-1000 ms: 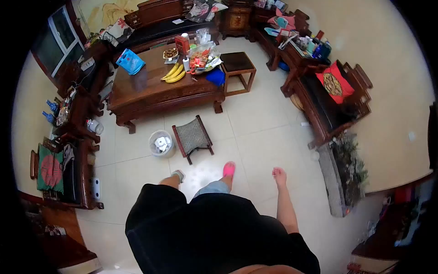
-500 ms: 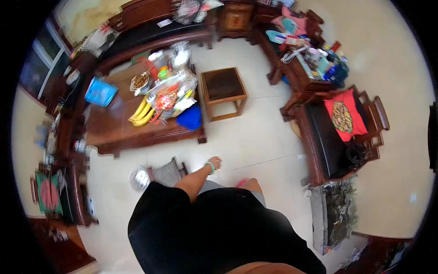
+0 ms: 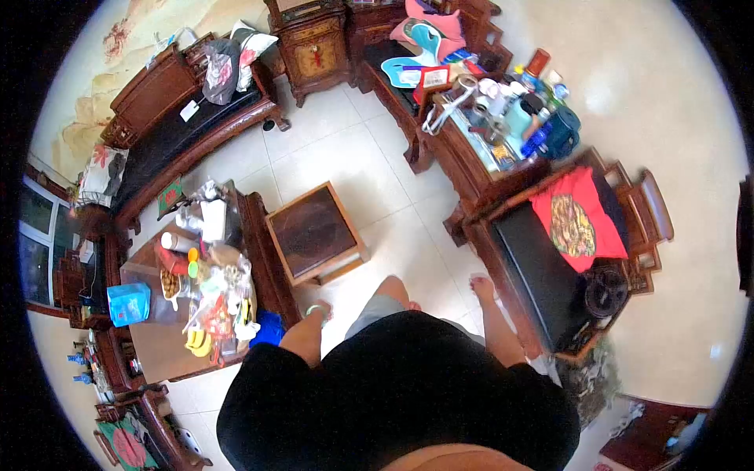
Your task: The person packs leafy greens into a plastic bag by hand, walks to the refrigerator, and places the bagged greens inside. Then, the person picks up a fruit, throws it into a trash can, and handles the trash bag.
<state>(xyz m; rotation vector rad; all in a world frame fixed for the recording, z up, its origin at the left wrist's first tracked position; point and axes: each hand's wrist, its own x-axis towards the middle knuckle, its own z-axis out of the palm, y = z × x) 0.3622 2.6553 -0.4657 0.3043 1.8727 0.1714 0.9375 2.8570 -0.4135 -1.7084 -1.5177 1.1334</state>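
Note:
My left hand [image 3: 320, 311], with a pale green bracelet at the wrist, hangs low between the coffee table's right end and the wooden stool [image 3: 314, 235]. Its fingers are small and blurred, and I see nothing held in it. My right hand [image 3: 481, 286] hangs in front of the wooden armchair [image 3: 528, 271], its fingers loosely apart with nothing in them. The stool has a dark square top and stands just ahead of my legs. On the armchair lie a red cushion [image 3: 577, 220] and a dark round object [image 3: 605, 292].
At left, the coffee table [image 3: 157, 345] bears bananas [image 3: 198, 342], a bowl of nuts [image 3: 170, 284], a blue bag [image 3: 129, 304] and plastic bags. A cluttered side table [image 3: 487, 169] stands right, beyond the armchair. A long wooden bench [image 3: 177, 129] and cabinet [image 3: 316, 51] stand behind.
The view has moved forward and turned: the stool is nearer, and the coffee table has shifted left and down. My left hand has swung back, and my right hand has come into clear view.

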